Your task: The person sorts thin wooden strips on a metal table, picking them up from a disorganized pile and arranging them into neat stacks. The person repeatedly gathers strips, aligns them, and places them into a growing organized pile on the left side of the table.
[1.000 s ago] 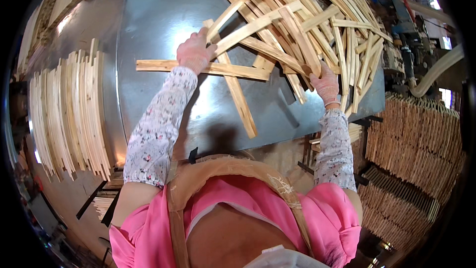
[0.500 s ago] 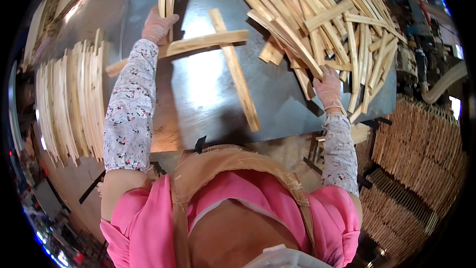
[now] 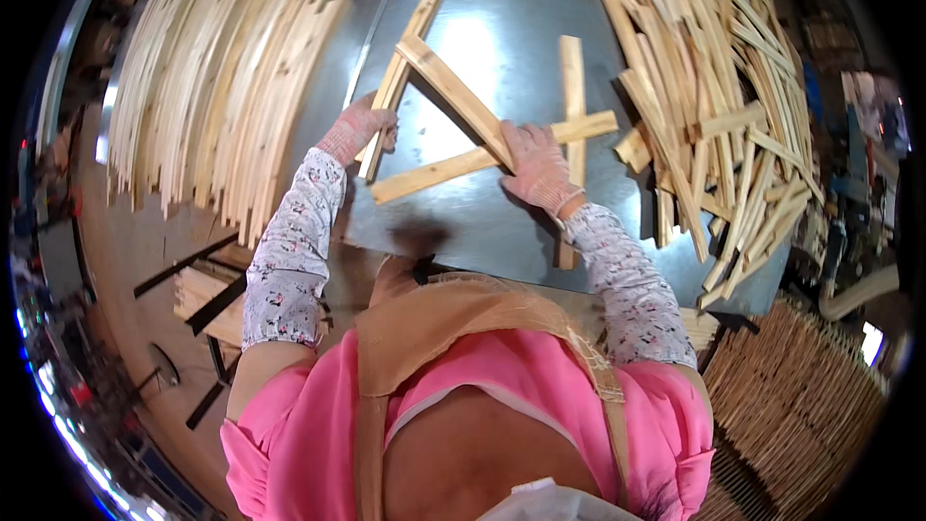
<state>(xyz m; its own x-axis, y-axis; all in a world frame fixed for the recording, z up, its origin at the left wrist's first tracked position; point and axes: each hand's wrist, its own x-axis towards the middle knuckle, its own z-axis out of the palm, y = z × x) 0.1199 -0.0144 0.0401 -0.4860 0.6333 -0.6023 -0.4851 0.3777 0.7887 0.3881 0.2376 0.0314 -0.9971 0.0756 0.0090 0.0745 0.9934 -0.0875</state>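
My left hand (image 3: 359,130), in a pale knit glove, is closed round a pair of narrow wooden strips (image 3: 427,8) that slant away from me. Another wooden strip (image 3: 457,96) is gripped near its lower end by my right hand (image 3: 537,169), gloved alike. Its far end crosses the left hand's strips. Beneath the right hand lies a loose strip (image 3: 424,177), crossing over a further strip (image 3: 572,72) that points away from me. Both loose strips rest on the metal tabletop (image 3: 511,10).
Wooden strips stand side by side in a neat row (image 3: 222,87) on the left. A jumbled heap of strips (image 3: 666,58) covers the table's right side. Stacked wood (image 3: 810,376) fills the floor at lower right. Dark metal bars (image 3: 188,265) jut out at lower left.
My right hand has come from the heap to the middle, bringing a strip. My left hand's strips now tilt to the right. The view has shifted left.
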